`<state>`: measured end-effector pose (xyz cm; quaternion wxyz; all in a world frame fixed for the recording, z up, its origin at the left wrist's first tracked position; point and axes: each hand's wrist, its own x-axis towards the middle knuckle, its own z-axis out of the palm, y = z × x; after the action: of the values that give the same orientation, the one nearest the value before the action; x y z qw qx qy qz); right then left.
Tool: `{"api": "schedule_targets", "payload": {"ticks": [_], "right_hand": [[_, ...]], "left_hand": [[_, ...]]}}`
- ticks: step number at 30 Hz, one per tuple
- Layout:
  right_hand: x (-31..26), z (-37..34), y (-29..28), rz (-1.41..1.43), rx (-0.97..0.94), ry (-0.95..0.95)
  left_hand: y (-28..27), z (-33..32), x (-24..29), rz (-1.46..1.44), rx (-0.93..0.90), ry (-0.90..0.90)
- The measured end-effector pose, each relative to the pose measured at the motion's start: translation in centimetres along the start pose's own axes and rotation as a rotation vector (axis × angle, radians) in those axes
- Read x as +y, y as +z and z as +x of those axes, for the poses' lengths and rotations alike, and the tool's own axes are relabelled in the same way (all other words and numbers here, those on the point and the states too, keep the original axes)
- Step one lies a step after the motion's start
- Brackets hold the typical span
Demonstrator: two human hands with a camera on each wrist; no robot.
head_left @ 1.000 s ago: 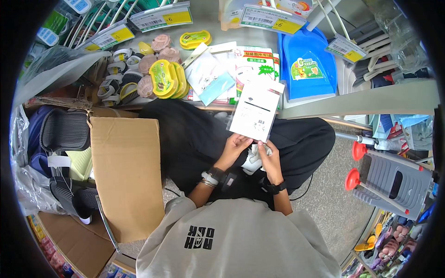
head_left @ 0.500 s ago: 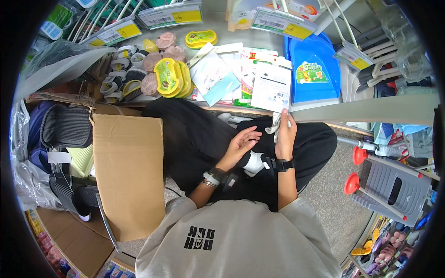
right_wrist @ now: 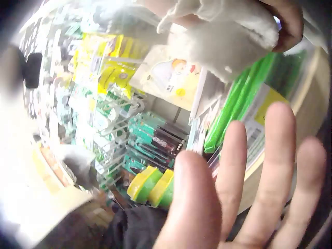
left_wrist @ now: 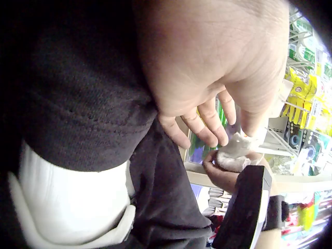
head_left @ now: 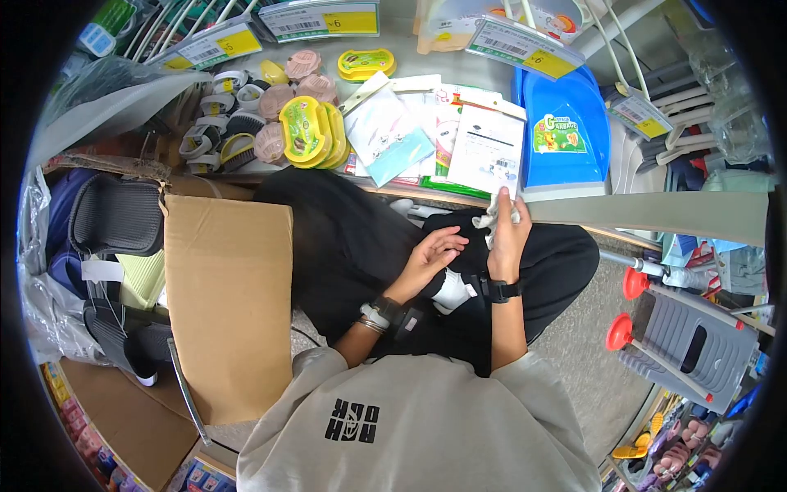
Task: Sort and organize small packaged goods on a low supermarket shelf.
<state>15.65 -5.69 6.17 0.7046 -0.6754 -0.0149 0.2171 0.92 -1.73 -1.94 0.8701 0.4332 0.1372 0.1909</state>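
My right hand (head_left: 508, 242) grips a crumpled white cloth (head_left: 487, 220) near the front edge of the shelf. Its fingertips reach the lower edge of a flat white packet (head_left: 487, 149) printed with text and a barcode. That packet lies over other packets, left of a blue dustpan (head_left: 567, 131). Above the lap hovers my left hand (head_left: 431, 256), fingers loosely bent and holding nothing. In the left wrist view the cloth (left_wrist: 236, 152) shows bunched in the right hand, just beyond the left fingertips. The right wrist view has the left hand's spread fingers (right_wrist: 278, 150) below the cloth (right_wrist: 223, 39).
Yellow shoe-shaped packs (head_left: 306, 131), rolled straps (head_left: 219, 105) and a clear packet (head_left: 392, 139) crowd the shelf. A cardboard box flap (head_left: 229, 312) stands at the left. To the right are a grey step stool (head_left: 701, 336) and red plungers (head_left: 620, 331).
The white packet has gone from between both hands over the lap forward onto the shelf, beside the dustpan. My left hand has let go of it; the right reached forward with the cloth.
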Motion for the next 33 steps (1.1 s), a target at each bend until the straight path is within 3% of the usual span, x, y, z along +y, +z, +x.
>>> {"api": "schedule_targets", "payload": {"ticks": [4, 9, 13, 17, 21, 24, 33], "right_hand": [[-2.7, 1.1, 1.2, -0.509, 0.052, -0.545], [-5.7, 1.5, 3.4, -0.497, 0.167, -0.768], [-6.3, 0.6, 3.1, -0.674, 0.085, -1.236], [-4.1, 0.0, 1.8, -0.859, -0.089, -1.283], [0.4, -0.7, 0.8, -0.935, -0.237, -1.12], [1.7, -1.1, 0.4, -0.883, -0.297, -0.87], [-2.1, 0.9, 5.0, -0.629, -0.234, -0.911]], "left_hand": [[0.1, 0.0, -0.2, 0.003, 0.002, 0.004], [0.0, -0.1, -0.1, -0.008, -0.001, -0.004], [0.0, 0.0, -0.3, -0.026, -0.004, 0.001], [-0.1, 0.1, -0.5, -0.035, -0.016, 0.009], [-0.1, 0.2, -0.4, -0.065, -0.026, 0.006], [0.0, 0.1, -0.4, -0.089, -0.025, 0.004], [-0.1, 0.1, -0.5, -0.073, -0.04, -0.007]]}}
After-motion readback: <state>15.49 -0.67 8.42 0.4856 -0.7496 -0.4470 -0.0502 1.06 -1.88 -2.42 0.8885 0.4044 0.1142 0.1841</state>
